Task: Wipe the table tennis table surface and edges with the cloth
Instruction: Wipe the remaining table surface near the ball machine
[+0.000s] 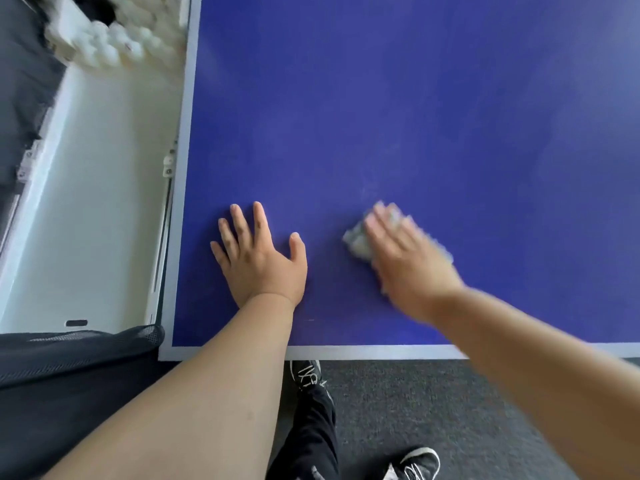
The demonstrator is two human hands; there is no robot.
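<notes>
Blue desk (415,98), white-lined along the near and left edges. Left grip (258,261) wide, fingers spread, palm flat on the blue close to the near left corner, holding nothing. Right grip (412,268) blurred, fingers seemingly straight, laid over a pale crumpled cloth (356,239) and pressing it down. Cloth on the desk surface, right of the left grip and apart from it, inside the near edge, showing past the fingers on their left and far sides. White balls (114,36) heaped in a white bin (104,202) beside the left edge. Black mesh (79,344) by the near left corner. Grey carpet (450,410) below, with two dark shoes (306,375) on it.
</notes>
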